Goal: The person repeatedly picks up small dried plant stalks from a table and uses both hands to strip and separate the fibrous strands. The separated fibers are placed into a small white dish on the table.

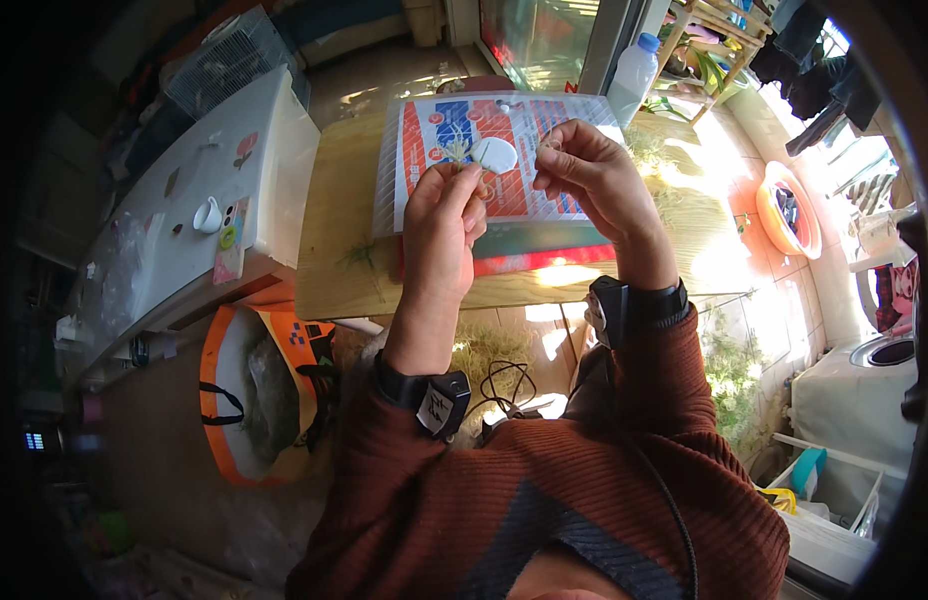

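Observation:
My left hand [445, 217] pinches a small bunch of pale, thin plant strands [455, 148] between thumb and fingertips, over a printed sheet. Just right of the bunch, a white oval disc [494, 155] shows above the sheet; whether it touches the strands I cannot tell. My right hand [587, 169] is raised at the sheet's right side, its thumb and forefinger pressed together on a fine pale strand [550, 142]. The red, blue and white printed sheet [422, 196] lies on a wooden table [344, 217], with a green and red item under its near edge.
A plastic bottle with a blue cap [635, 79] stands at the table's far right corner. On the left is a white cabinet [163, 172] bearing a white cup [207, 216]. Below it sits an orange-rimmed bag [208, 442]. Green plant material [734, 367] lies on the floor at right.

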`<state>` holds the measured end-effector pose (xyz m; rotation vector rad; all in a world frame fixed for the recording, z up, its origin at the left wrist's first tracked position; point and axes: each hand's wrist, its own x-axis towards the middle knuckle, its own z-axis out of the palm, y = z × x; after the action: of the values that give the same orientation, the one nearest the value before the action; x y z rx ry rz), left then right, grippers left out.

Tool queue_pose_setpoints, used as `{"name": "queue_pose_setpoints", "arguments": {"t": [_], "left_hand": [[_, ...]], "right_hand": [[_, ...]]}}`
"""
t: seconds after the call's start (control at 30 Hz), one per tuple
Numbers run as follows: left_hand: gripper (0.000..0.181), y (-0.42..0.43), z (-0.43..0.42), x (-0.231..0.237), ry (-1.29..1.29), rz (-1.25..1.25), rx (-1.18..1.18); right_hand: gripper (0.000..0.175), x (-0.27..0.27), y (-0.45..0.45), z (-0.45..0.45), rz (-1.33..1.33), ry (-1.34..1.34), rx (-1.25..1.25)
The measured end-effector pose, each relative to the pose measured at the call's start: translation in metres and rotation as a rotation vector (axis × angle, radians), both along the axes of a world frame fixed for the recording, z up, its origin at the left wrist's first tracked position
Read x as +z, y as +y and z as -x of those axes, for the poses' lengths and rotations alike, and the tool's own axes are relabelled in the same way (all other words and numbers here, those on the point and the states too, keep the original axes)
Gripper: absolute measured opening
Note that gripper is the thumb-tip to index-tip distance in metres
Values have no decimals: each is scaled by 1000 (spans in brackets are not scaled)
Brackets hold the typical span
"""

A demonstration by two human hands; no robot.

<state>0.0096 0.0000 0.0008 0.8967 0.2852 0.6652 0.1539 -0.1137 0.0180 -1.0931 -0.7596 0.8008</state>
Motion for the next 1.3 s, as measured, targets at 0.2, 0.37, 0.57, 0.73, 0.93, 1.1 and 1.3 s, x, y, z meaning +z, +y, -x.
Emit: {"name": "queue_pose_setpoints", "arguments": {"t": [0.2,0.37,0.57,0.73,0.93,1.1,1.3], "left_hand": [[9,-5,-4,-1,13,-64,-41],[9,-2,-2,-1,18,-112,17],[10,-7,-4,-2,87,-234,92],[10,-3,0,2,94,-188,75],[14,2,4,4,-26,-27,7],[7,5,3,2,11,-44,35],[7,6,3,0,-40,-37,11]], "right_hand": [[10,-8,17,24,-52,42,33],[13,-8,21,38,-70,78,15],[16,-9,22,38,-20,75,-26],[18,-13,28,22,54,-206,-279],[11,-24,41,8,184,-1068,-646],[5,-37,49,2,275,-1470,-642],[8,-32,47,1,187,-1354,-625]]}}
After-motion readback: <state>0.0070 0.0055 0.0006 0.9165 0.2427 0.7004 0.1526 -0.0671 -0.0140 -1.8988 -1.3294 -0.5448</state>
